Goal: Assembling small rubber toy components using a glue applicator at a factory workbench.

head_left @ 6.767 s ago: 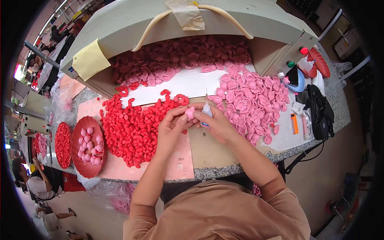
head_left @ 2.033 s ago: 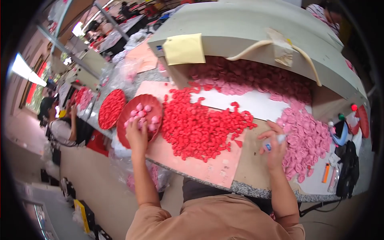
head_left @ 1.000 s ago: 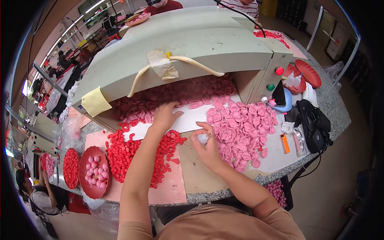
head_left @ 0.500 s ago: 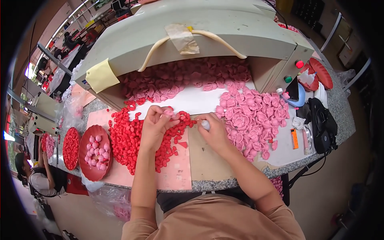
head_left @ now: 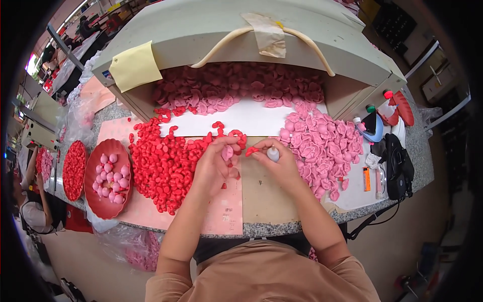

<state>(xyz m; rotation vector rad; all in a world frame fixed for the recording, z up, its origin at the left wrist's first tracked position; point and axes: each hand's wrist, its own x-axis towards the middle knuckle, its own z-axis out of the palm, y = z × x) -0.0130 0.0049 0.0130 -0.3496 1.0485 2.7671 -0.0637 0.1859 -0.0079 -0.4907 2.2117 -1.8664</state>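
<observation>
left hand (head_left: pixel 212 165): i hold a pink piece (head_left: pixel 227 152)
right hand (head_left: pixel 283 167): i pinch a red piece (head_left: pixel 251 151), pale bottle (head_left: pixel 273 154) gripped too
red heap (head_left: pixel 163 171): beside my left hand

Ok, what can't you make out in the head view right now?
Head view: pink piece, far side hidden by the left hand.
Head view: white bottle, partly covered by the right hand.
Head view: dark pink petals, back of the heap hidden by the grey hood.
Head view: co-worker at left, cut off by the picture's dark edge.
</observation>
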